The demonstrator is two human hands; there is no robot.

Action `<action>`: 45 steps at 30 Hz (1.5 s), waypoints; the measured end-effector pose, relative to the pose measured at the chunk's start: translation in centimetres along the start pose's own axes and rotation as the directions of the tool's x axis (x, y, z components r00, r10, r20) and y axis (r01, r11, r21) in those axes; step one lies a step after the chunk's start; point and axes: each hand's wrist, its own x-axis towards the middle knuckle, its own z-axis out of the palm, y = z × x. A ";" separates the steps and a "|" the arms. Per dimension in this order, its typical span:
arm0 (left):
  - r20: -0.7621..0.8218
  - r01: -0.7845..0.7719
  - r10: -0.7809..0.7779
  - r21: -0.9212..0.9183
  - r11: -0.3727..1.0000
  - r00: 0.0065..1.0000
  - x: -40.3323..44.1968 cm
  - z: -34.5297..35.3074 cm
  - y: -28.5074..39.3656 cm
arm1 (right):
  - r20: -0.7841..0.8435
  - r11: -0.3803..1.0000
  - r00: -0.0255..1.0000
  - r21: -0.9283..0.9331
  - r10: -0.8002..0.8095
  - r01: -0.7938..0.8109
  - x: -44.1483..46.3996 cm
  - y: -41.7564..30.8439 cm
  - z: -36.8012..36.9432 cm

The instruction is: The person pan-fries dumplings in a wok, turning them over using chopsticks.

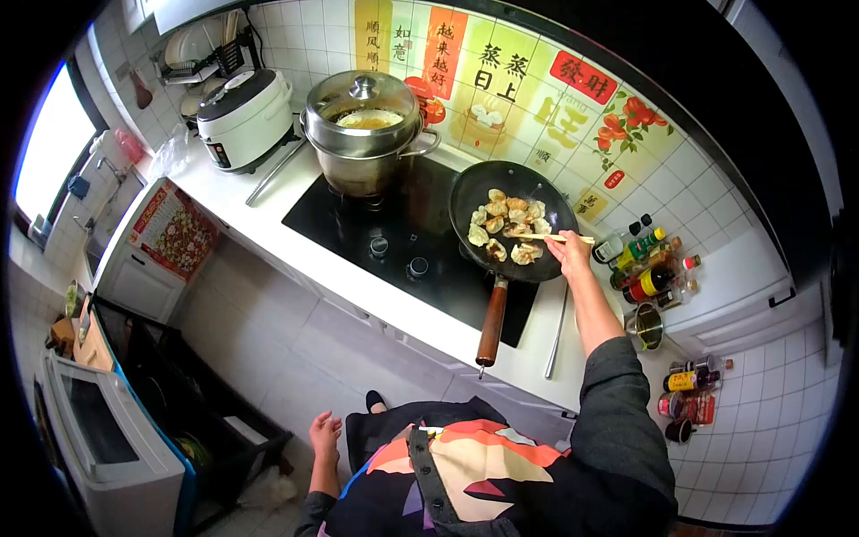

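The right hand [573,253] is closing its fingers around the chopsticks [539,236], whose tips are reaching in among the dumplings [517,216]. The dumplings are lying in the pan [474,185], which is sitting on the hob [340,234], its handle [491,324] pointing back toward the person. The left hand [326,435] is hanging low beside the apron [488,452], its fingers loosely bent and apart, gripping nothing.

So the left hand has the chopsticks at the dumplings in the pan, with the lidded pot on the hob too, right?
Wrong hand: in the head view, the right hand has the chopsticks at the dumplings in the pan, with the lidded pot on the hob too.
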 end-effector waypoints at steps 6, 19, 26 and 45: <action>0.002 -0.002 0.002 -0.013 1.000 1.000 -0.9 0.5 1.4 | 0.140 0.954 0.987 -0.277 -0.076 0.113 -7.4 -5.3 -1.0; 0.446 -0.066 -0.059 0.260 0.963 0.893 -2.0 4.1 4.1 | 0.511 0.389 0.681 -0.568 -0.524 0.726 -6.2 -1.1 4.1; 0.368 -0.045 -0.016 0.156 0.987 0.930 -2.5 3.0 3.3 | 0.327 0.662 0.834 -0.507 -0.444 0.551 -5.0 0.5 1.6; 0.213 0.077 -0.088 0.059 0.995 0.973 -14.7 5.7 -6.5 | 0.363 0.816 0.853 -0.309 -0.374 0.489 -12.5 -5.6 -4.2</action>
